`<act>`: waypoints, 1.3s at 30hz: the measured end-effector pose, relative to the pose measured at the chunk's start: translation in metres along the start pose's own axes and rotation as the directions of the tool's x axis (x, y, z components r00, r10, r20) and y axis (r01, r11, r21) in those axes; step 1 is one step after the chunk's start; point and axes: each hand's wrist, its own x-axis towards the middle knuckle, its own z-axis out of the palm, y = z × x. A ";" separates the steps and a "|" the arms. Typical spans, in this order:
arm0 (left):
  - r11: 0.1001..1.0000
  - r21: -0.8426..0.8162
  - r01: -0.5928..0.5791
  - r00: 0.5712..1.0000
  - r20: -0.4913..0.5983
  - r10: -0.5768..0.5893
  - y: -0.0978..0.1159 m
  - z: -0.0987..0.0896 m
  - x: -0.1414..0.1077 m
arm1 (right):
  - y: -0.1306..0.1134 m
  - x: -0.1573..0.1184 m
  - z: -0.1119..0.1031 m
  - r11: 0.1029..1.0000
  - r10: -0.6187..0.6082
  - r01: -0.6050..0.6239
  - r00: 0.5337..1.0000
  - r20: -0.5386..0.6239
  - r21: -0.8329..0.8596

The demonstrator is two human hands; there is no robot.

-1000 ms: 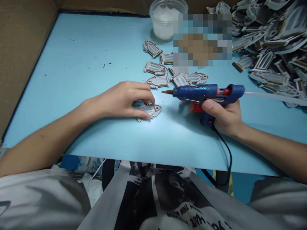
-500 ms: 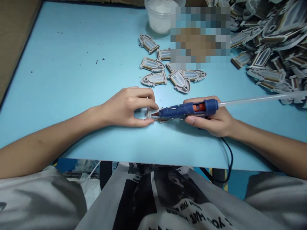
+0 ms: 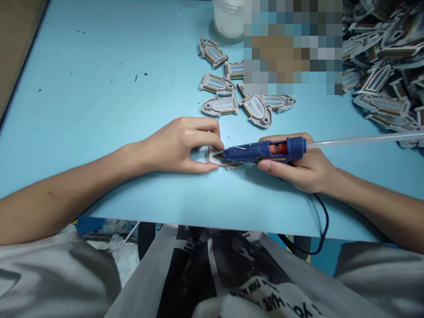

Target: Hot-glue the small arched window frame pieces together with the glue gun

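Observation:
My right hand (image 3: 300, 165) is wrapped round a blue hot glue gun (image 3: 247, 153), its nozzle pointing left. A long clear glue stick (image 3: 357, 140) sticks out of the gun's back end. Under the nozzle lies a small arched window-shaped piece (image 3: 212, 161), mostly hidden by the gun. Thumb and fingers of my left hand (image 3: 187, 145) grip the left end of this piece from both sides. Just beyond the hands, several similar grey-and-white window-shaped pieces (image 3: 220, 106) lie loosely grouped.
A large heap of window-shaped pieces (image 3: 380, 104) fills the back right. A whitish plastic tub (image 3: 228, 22) stands at the back, beside a blurred-out patch. The gun's black cord (image 3: 326, 221) hangs over the front edge of the light blue table (image 3: 99, 101).
The camera view has shifted slightly, so the things on the table appear further right. Both hands keep their hold, with the nozzle still over the piece.

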 end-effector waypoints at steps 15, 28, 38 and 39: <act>0.997 -0.056 -0.052 0.998 -0.024 0.050 -0.003 -0.003 0.001 | -0.004 0.001 0.002 0.998 0.000 -0.001 1.000 0.017 0.055; 0.979 0.159 -0.129 0.982 -0.118 0.149 -0.016 -0.012 -0.003 | 0.028 -0.006 -0.015 0.922 0.033 0.050 0.978 -0.206 0.384; 0.960 0.230 -0.161 0.987 0.026 0.159 -0.025 -0.011 -0.002 | 0.026 -0.010 -0.013 0.987 -0.103 0.115 0.989 -0.109 0.109; 0.969 0.214 -0.125 0.992 0.021 0.124 -0.026 -0.010 -0.003 | 0.024 -0.010 -0.011 0.989 -0.127 0.135 0.986 -0.108 0.068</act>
